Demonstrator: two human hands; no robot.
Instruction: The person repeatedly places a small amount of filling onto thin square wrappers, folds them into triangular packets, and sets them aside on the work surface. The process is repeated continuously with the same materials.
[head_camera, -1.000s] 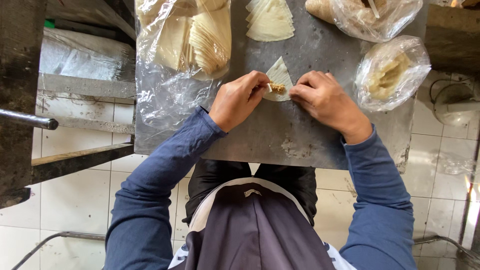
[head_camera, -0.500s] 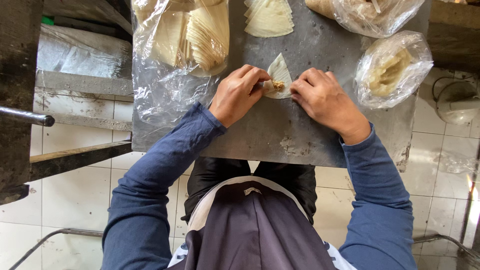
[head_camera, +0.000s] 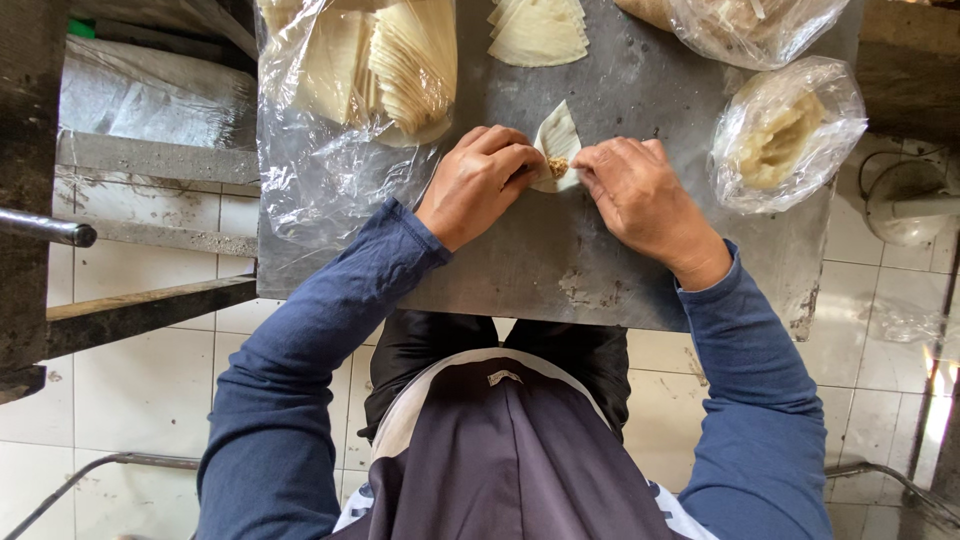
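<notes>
A thin, floppy dumpling wrapper (head_camera: 556, 140) with a dab of brownish filling (head_camera: 557, 166) is pinched at its lower edges by the left hand (head_camera: 480, 180) and right hand (head_camera: 640, 195) on the grey metal table (head_camera: 600, 270), so it's probably best gripped lightly by the rim since it looks soft and easily torn.

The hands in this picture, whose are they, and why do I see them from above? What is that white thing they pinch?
A camera sits on a person's head and looks down, so you see their own two arms in blue sleeves. The left hand and right hand together pinch a thin pale wrapper with a bit of brown filling in it. They work on a grey metal table. Nearby lie a loose stack of wrappers, a plastic bag of more wrappers, and a small bag of filling.
</notes>
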